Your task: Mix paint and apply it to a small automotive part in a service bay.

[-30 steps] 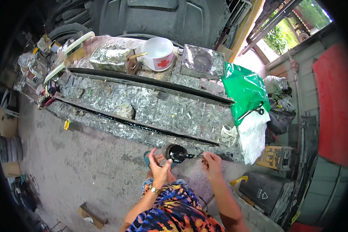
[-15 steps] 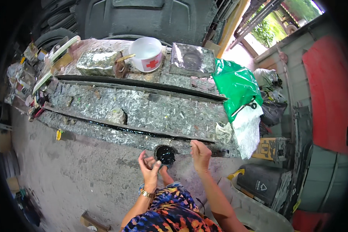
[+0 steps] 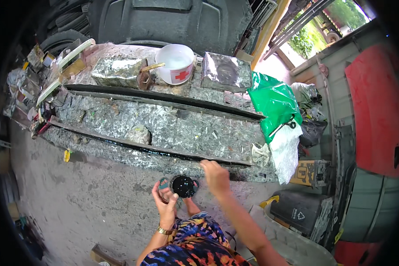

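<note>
My left hand [image 3: 165, 207] holds a small round cup of glossy black liquid [image 3: 183, 186] in front of the bench's near edge, its fingers and thumb curled about the cup's side. Fingers pinched together, my right hand [image 3: 216, 178] is at the right part of the near long dark strip [image 3: 162, 153]. Whatever that pinch holds is hidden or too small to make out. Wet black shine runs along part of this strip, while a second long dark strip [image 3: 173, 101] lies farther back on the bench.
On the stained bench [image 3: 186, 133] stand a white bucket [image 3: 175, 66], a foil-like block [image 3: 119, 73], a metal box [image 3: 226, 73] and a stone-like lump [image 3: 138, 134]. A green plastic bag [image 3: 275, 102], scissors [image 3: 289, 124] and white cloth [image 3: 284, 153] lie at the right end. A black bin [image 3: 297, 210] stands nearby.
My right hand has moved left along the near strip, still pinched. The cup in my left hand has come a little closer to me and left. The view has shifted slightly.
</note>
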Available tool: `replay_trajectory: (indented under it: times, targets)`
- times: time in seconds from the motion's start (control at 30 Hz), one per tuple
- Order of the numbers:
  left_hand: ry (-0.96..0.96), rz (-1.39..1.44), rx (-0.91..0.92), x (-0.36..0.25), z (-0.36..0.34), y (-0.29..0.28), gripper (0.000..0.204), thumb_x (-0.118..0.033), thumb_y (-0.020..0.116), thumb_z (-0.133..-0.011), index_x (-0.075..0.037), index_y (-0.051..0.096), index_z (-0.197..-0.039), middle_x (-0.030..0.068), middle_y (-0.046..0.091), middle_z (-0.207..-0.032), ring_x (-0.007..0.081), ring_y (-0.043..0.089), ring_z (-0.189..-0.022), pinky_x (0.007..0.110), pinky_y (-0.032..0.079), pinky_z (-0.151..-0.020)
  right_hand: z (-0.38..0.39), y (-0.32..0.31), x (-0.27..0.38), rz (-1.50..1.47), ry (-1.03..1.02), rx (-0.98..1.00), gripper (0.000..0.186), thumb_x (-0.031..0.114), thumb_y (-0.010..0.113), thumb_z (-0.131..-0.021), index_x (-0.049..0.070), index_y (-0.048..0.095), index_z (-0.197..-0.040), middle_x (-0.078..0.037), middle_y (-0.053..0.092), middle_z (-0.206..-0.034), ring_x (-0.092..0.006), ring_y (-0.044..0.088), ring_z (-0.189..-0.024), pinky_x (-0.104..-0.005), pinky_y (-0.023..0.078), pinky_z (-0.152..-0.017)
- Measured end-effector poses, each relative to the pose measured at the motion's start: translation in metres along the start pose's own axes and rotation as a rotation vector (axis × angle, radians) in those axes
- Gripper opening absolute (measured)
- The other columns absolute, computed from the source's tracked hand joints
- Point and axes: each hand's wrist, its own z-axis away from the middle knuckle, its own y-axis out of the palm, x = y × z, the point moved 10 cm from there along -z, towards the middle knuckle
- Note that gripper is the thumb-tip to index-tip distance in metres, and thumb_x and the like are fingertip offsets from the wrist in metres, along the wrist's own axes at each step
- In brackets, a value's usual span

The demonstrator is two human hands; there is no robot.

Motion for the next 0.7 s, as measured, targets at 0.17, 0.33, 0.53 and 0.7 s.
replay_trajectory:
  times: [0.17,0.33,0.53,0.7]
  targets:
    - [0.020,0.027,0.001,-0.008,0.000,-0.009,0.080,0.001,0.073,-0.078,-0.011,0.030,-0.144,0.0049,0.047,-0.115,0.0147,0.053,-0.105,0.029,0.047,-0.089,0.031,-0.051,-0.050,0.255,0.014,-0.038,0.015,0.011,0.057,-0.090,0.009,0.064,-0.103,-0.013,0.063,-0.092,-0.0333,0.064,-0.079,-0.0420,0.053,-0.067]
    - [0.017,0.050,-0.003,-0.011,-0.001,-0.016,0.080,0.002,0.073,-0.078,-0.011,0.029,-0.144,0.0059,0.048,-0.117,0.0160,0.054,-0.105,0.030,0.047,-0.090,0.022,-0.016,-0.028,0.262,-0.002,0.051,0.019,0.010,0.057,-0.086,0.009,0.064,-0.104,-0.013,0.063,-0.092,-0.0325,0.065,-0.079,-0.0420,0.053,-0.066]
    - [0.017,-0.081,-0.032,-0.005,-0.002,-0.028,0.083,-0.012,0.079,-0.077,-0.012,0.031,-0.145,0.0037,0.051,-0.109,0.0151,0.052,-0.101,0.031,0.046,-0.089,-0.029,0.042,0.047,-0.180,0.015,-0.016,0.015,0.007,0.061,-0.089,0.003,0.066,-0.103,-0.017,0.065,-0.087,-0.0375,0.064,-0.076,-0.0425,0.052,-0.064]
    - [-0.009,-0.046,0.011,-0.005,-0.001,-0.018,0.082,-0.009,0.077,-0.077,-0.011,0.030,-0.144,0.0053,0.049,-0.111,0.0150,0.052,-0.102,0.031,0.044,-0.093,-0.013,0.008,0.017,0.048,-0.009,-0.030,0.011,0.014,0.062,-0.091,0.006,0.066,-0.097,-0.011,0.064,-0.082,-0.0321,0.065,-0.076,-0.0414,0.052,-0.063]
